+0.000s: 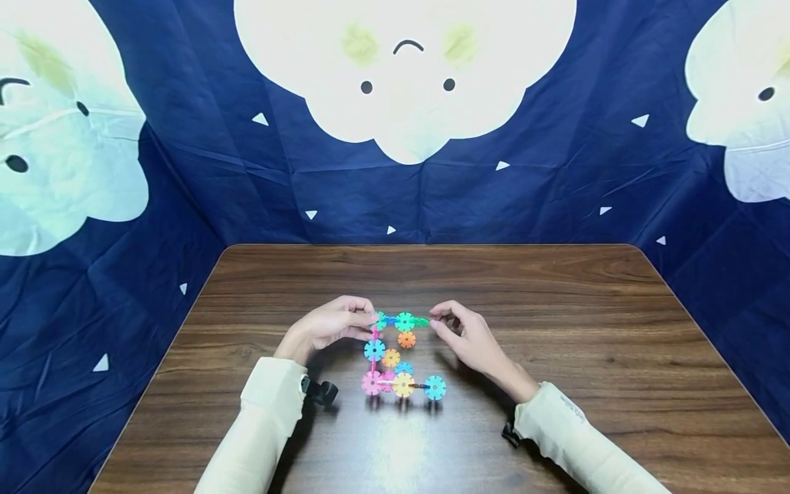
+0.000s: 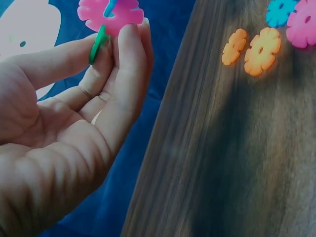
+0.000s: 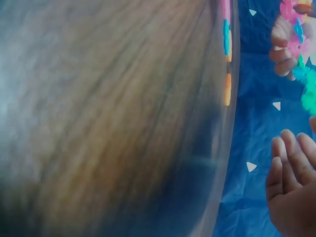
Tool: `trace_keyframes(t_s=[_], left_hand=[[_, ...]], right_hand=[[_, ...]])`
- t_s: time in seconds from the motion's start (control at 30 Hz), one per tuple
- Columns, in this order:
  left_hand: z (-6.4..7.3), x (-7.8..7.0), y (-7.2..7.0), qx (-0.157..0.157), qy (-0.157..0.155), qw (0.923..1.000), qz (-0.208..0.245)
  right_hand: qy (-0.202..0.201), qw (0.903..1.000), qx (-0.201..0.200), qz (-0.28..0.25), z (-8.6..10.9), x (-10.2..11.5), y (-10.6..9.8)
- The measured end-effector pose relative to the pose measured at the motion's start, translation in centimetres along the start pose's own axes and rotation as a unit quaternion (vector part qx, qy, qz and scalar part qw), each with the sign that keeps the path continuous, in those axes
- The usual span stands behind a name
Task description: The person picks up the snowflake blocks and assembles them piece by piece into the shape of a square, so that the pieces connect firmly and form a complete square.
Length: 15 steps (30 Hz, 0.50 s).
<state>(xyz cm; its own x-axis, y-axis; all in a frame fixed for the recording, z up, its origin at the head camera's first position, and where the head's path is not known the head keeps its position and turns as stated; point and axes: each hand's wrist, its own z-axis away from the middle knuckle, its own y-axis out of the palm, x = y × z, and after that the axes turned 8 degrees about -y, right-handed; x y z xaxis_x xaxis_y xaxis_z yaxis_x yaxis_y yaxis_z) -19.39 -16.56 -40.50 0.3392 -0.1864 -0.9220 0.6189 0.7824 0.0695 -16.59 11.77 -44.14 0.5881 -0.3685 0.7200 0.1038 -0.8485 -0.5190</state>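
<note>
Interlocking plastic snowflake discs form a C-shaped chain, with a blue disc (image 1: 374, 350) on its left side and a yellow disc (image 1: 404, 385) on its lower arm. At the chain's upper left corner, my left hand (image 1: 338, 321) pinches a green disc (image 2: 98, 45) between thumb and fingers. A pink disc (image 2: 123, 15) joins it right by the fingertips. My right hand (image 1: 470, 339) has thumb and index finger at the outer end of a bright green disc (image 1: 422, 322), which ends the upper arm. The right wrist view cuts off that fingertip contact.
Loose discs lie on the wooden table (image 1: 555, 295) within the C: an orange one (image 1: 406, 339), a yellow-orange one (image 1: 391, 357), a blue one (image 1: 404, 369) and a pink one (image 1: 387, 381). A blue cloth (image 1: 426, 199) with cloud prints hangs around the table.
</note>
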Motion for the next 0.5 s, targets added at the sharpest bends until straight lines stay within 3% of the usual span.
trace_keyframes(t_s=[0.27,0.5], left_hand=[[0.3,-0.1,-0.4,0.014,0.004,0.9999,0.000],[0.3,-0.3,-0.4,0.022,0.007,0.9997,-0.004]], right_hand=[[0.092,0.9944,0.034,-0.039,-0.5,-0.8,0.9],[0.135,0.9849,0.106,-0.026,-1.0,-0.7,1.8]])
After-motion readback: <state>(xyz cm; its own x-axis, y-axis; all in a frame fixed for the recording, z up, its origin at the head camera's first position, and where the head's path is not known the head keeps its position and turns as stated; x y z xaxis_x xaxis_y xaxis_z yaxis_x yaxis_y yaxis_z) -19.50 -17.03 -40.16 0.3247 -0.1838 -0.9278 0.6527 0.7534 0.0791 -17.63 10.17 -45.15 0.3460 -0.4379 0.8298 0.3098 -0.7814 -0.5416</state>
